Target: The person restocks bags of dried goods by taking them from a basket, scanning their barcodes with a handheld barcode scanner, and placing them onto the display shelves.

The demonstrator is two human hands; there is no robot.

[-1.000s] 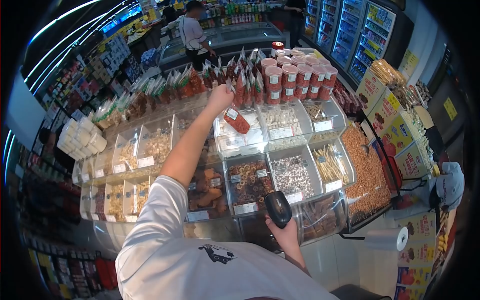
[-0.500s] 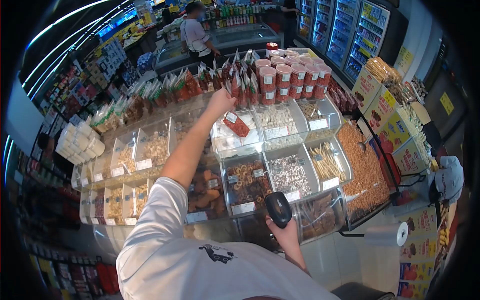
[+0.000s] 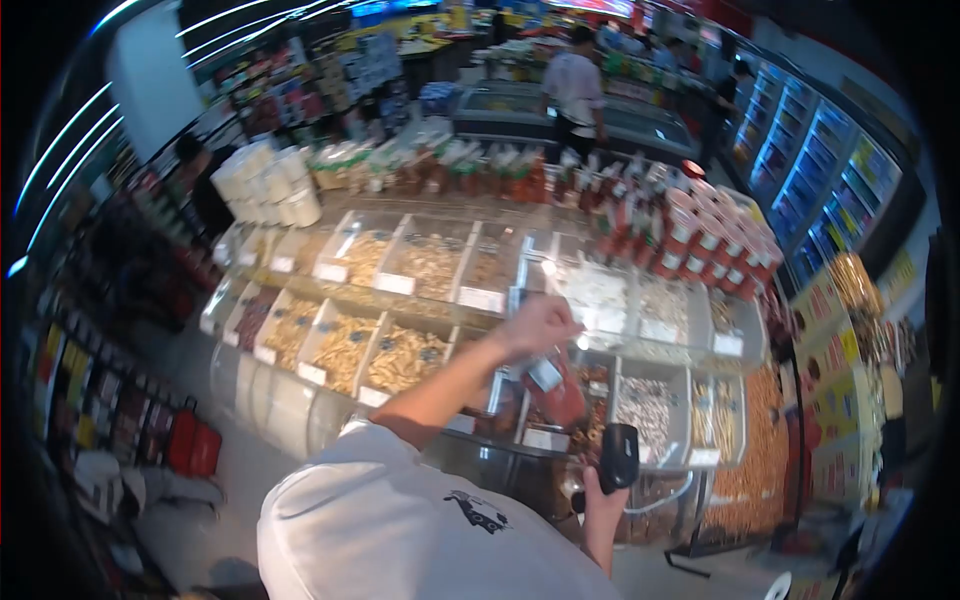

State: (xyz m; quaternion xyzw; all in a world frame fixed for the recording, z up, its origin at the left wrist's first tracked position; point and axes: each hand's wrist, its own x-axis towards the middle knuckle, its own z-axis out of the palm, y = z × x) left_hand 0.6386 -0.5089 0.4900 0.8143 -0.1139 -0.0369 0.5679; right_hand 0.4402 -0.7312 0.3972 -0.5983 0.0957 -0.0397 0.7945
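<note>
My left hand (image 3: 541, 326) is closed on the top of a clear bag of red food (image 3: 560, 398) with a white label. The bag hangs blurred over the front row of bins, and its exact contents are too smeared to tell. In my right hand (image 3: 602, 508), lower right, is a black handheld barcode scanner (image 3: 619, 458), held upright by its handle. The scanner's head is just right of and below the bag. Behind both hands stands a tiered display of clear bins (image 3: 425, 262) filled with dried foods.
Stacked tubs with pink lids (image 3: 715, 225) stand at the back right beside upright bags (image 3: 500, 172). White containers (image 3: 268, 190) are piled at the back left. A person (image 3: 574, 85) stands by a freezer; another crouches at lower left near a red basket (image 3: 192, 443).
My left hand has drawn the bag back from the rear bins, down toward the scanner. My view has turned left. The scanner stays in my right hand.
</note>
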